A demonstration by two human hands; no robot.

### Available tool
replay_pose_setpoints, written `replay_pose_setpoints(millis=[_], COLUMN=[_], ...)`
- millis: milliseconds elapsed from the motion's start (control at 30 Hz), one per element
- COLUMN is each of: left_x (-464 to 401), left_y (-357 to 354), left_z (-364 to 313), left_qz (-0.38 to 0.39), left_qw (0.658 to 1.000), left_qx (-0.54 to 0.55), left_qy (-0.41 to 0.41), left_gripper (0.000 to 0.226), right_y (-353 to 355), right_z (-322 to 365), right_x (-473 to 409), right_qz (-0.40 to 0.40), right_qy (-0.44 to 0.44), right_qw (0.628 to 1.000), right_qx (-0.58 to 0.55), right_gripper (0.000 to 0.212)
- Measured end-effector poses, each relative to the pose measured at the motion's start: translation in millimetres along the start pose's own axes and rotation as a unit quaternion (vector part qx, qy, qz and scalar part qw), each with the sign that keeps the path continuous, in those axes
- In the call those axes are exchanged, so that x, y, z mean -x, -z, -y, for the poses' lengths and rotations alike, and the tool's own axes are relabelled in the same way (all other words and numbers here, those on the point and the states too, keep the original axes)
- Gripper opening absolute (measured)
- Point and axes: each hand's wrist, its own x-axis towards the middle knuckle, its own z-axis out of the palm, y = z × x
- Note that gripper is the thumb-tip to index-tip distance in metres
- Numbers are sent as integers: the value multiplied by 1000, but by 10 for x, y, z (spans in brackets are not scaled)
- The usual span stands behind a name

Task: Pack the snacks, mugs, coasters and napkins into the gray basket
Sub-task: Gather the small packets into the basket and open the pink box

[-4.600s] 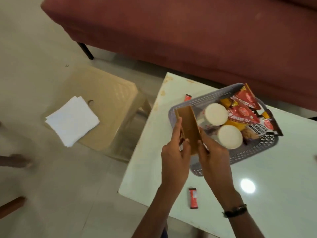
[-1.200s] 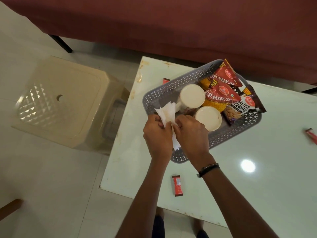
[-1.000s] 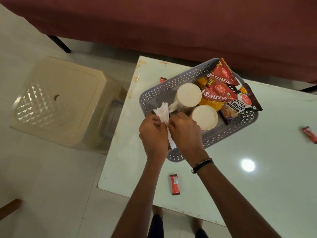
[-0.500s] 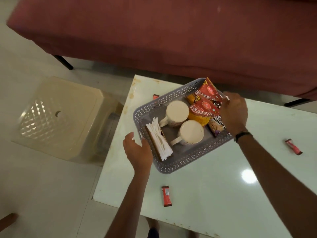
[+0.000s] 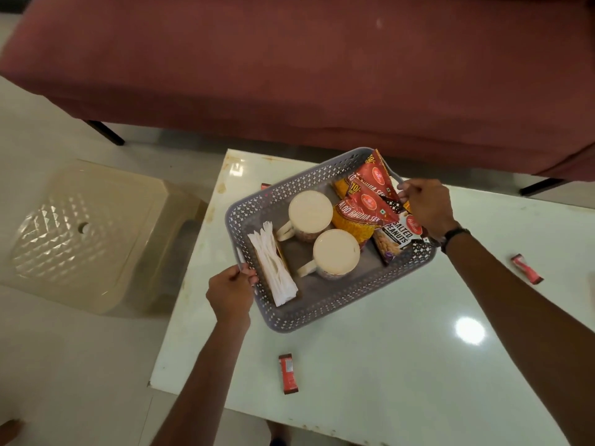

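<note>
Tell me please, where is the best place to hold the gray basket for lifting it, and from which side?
Probably by the rims of the two short ends, from outside, one hand each. The gray basket is long and loaded with mugs, so end grips should keep it level. The left hand and right hand already grip there.

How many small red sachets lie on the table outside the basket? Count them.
3: one near the table's front edge, one at the right, and one peeking from behind the gray basket. More may be hidden.

In the basket [image 5: 309, 320]: napkins [image 5: 273, 268] left, mugs [image 5: 322, 233] middle, snack packets [image 5: 370, 207] right.
</note>
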Motion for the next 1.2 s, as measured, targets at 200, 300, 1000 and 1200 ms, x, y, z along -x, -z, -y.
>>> replay_pose_setpoints(millis=[200,300,1000,1200], left_x=[344,544,1091,1028], left_y=[-88,-152,-688,-805], left_z=[-200,-260,342,336], left_qz=[45,72,147,153], left_qw=[999,996,978,972], left_qx=[11,-7,-139,-162], left_qy=[-26,-44,-42,-71], left_gripper=[12,15,13,19], right_y=[734,1118,1380,1285], right_z=[-139,-284,-1736,-1794], right_x=[339,596,1861,1809], right_qz=[-38,-63,-73,-88], right_qy=[9,-15,-186,-203], right_qw=[999,998,977,970], right_qx=[0,-1,-69,-101], right_gripper=[29,29,28,28])
